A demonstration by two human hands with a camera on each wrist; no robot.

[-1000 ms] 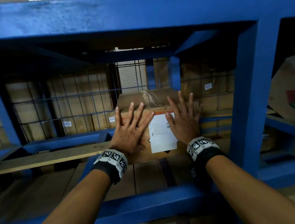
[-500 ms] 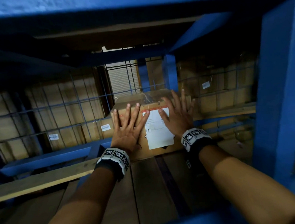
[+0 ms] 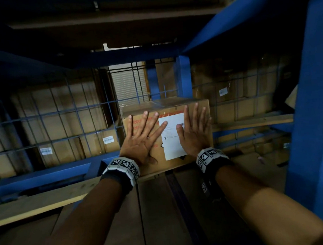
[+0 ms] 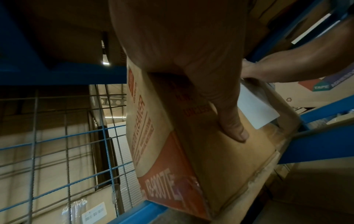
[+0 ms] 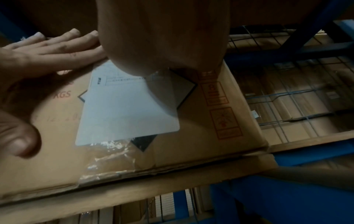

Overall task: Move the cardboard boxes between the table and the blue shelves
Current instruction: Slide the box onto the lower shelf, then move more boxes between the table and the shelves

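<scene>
A cardboard box (image 3: 172, 162) with red print and a white label (image 3: 173, 141) stands deep inside the blue shelf, on its wooden boards, close to the rear wire mesh. My left hand (image 3: 144, 137) lies flat with spread fingers on the left half of the box's front face. My right hand (image 3: 194, 131) lies flat on the right half, partly over the label. In the left wrist view the left thumb (image 4: 231, 128) presses on the box (image 4: 210, 151). The right wrist view shows the label (image 5: 126, 112) on the box (image 5: 191, 144) and my left hand's fingers (image 5: 63, 45) flat beside it.
A blue upright post (image 3: 319, 108) stands close on the right. A blue wire mesh (image 3: 59, 119) closes the back, with other stacked cardboard boxes (image 3: 61, 150) behind it. A loose wooden plank (image 3: 37, 203) lies at the left. Wooden shelf boards (image 3: 160, 210) run under my forearms.
Both flat hands have slid the box deeper into the shelf toward the mesh. My head has moved in under the upper shelf, so the view is darker and closer.
</scene>
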